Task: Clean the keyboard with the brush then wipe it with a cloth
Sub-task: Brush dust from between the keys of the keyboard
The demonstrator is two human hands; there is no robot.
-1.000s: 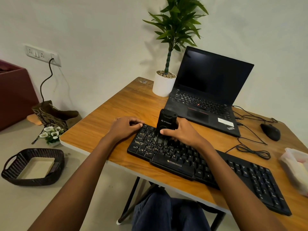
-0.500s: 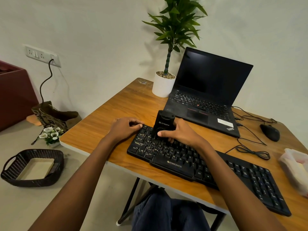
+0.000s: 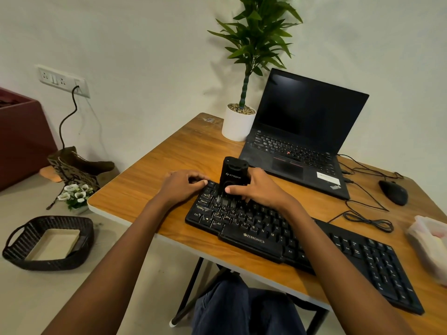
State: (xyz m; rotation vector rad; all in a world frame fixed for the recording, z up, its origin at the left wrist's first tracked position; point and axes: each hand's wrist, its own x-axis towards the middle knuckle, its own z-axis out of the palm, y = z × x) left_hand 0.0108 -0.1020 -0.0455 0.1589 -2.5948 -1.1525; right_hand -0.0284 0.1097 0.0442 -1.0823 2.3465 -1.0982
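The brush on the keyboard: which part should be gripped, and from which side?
Grip the brush by its black body, low, just above the bristles, coming from the right as the right hand does: it stands upright, bristles down on the keyboard, and the left hand holds the keyboard's left end.

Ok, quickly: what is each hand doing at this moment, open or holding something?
Left hand: fingers curled at the keyboard corner, holding it.
Right hand: grips the brush, bristles on the keys.
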